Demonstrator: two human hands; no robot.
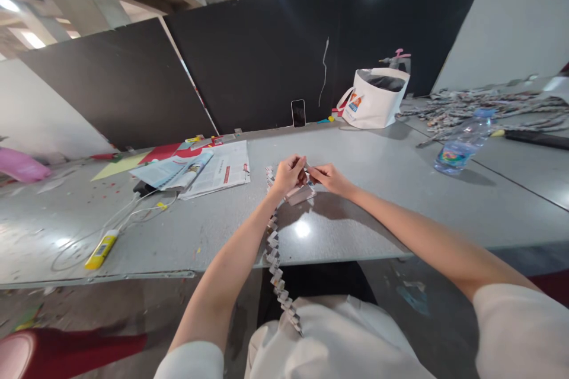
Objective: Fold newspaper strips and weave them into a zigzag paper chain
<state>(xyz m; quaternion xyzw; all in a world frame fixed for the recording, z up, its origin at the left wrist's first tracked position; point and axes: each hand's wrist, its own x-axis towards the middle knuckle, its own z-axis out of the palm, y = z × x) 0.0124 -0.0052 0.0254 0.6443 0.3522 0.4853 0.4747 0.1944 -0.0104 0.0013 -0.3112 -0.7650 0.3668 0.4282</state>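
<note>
Over the table's near half, my left hand (pixel 291 174) is closed in a pinch, fingers curled around a small folded paper strip (pixel 308 167). My right hand (pixel 331 179) meets it from the other side, thumb and forefinger pinching the same strip. The fingers hide most of it. Pale folded paper pieces (pixel 300 195) lie on the table just under both hands. A zigzag chain of folded newsprint (pixel 272 251) runs beside my left forearm, over the table edge and down onto my lap. Whether the chain joins the strip in my fingers is hidden.
Newspapers (pixel 222 169) lie left, near a yellow glue stick (pixel 102 250) and white cables (pixel 128 213). A phone (pixel 299 113) leans on the black partition. To the right stand a white bag (pixel 376 100) and a tilted water bottle (pixel 464 142), before piled paper strips (pixel 471 108).
</note>
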